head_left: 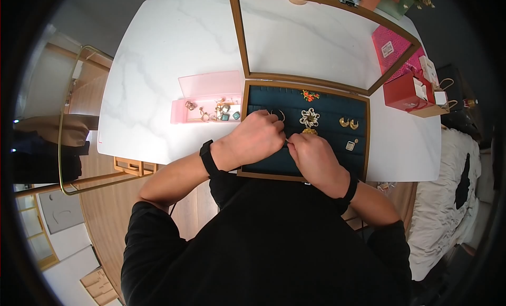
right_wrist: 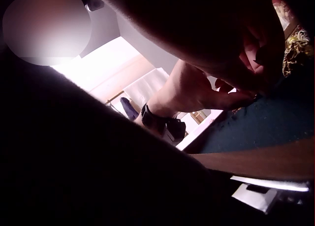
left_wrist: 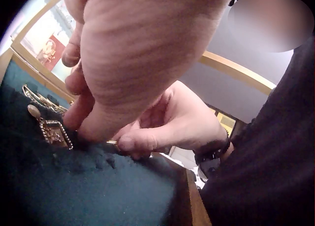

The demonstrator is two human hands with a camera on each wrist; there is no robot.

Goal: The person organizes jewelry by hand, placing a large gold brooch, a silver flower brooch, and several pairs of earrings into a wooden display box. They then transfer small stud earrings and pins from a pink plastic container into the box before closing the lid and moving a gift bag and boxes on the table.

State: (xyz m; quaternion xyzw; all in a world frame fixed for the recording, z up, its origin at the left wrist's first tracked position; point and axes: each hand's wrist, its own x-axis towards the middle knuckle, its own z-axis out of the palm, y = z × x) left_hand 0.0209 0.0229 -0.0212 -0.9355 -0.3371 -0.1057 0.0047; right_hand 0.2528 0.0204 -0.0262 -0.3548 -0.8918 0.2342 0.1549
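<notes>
A small gold-toned piece (left_wrist: 112,142) sits between the fingertips of the left grip (head_left: 257,137) and the right grip (head_left: 317,159), just above the dark teal lining of the jewellery case (head_left: 367,132). Both grips are closed down to a pinch on it, thumb against bent fingers with hardly any gap, probably because something so slight needs steadying from two sides. Only a thin, bright sliver of it shows; its full shape is hidden by the fingers. Just beyond the left grip lies a dark hoop (head_left: 283,116), partly covered, and just beyond the right grip a gold ornament (head_left: 311,131) peeks out below a pale openwork flower brooch (head_left: 309,117). Near the right grip, on its right, is a square drop earring (head_left: 350,146) with a beaded edge, and beyond it a pair of gold earrings (head_left: 349,123); the spacing seems meant to stop pieces tangling. Farther ahead is a red-orange flower brooch (head_left: 310,96). Left of the left grip, the pink box (head_left: 179,113) stands open with assorted jewellery inside, apparently kept within reach. Farthest ahead, the glazed lid (head_left: 241,34) leans back over the white bench (head_left: 158,53), leaving both grips room.
</notes>
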